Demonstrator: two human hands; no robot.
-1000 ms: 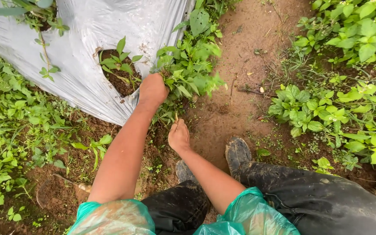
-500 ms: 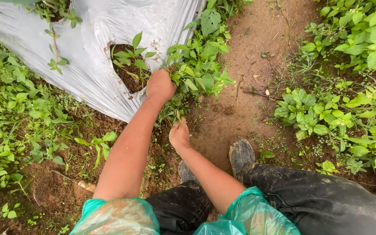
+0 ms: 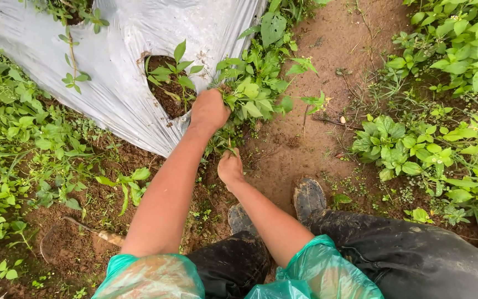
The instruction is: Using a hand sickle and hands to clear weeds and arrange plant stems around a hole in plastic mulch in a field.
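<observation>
Beside the silver plastic sheet (image 3: 117, 72), the left hand (image 3: 210, 109) was closed in a fist on a clump of green weeds (image 3: 253, 97) at the edge of the sheet. Just below, the right hand (image 3: 230, 167) pinched thin weed stems near the brown soil (image 3: 305, 138).

My work clothes

Crinkled teal plastic sleeves (image 3: 316, 271) end behind my bare hands; black muddy trousers (image 3: 410, 260), mud-caked boots (image 3: 308, 196) below.

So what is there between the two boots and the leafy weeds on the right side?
In the head view, bare brown soil lies between the boots and the right-side weeds, with small sprouts.
</observation>
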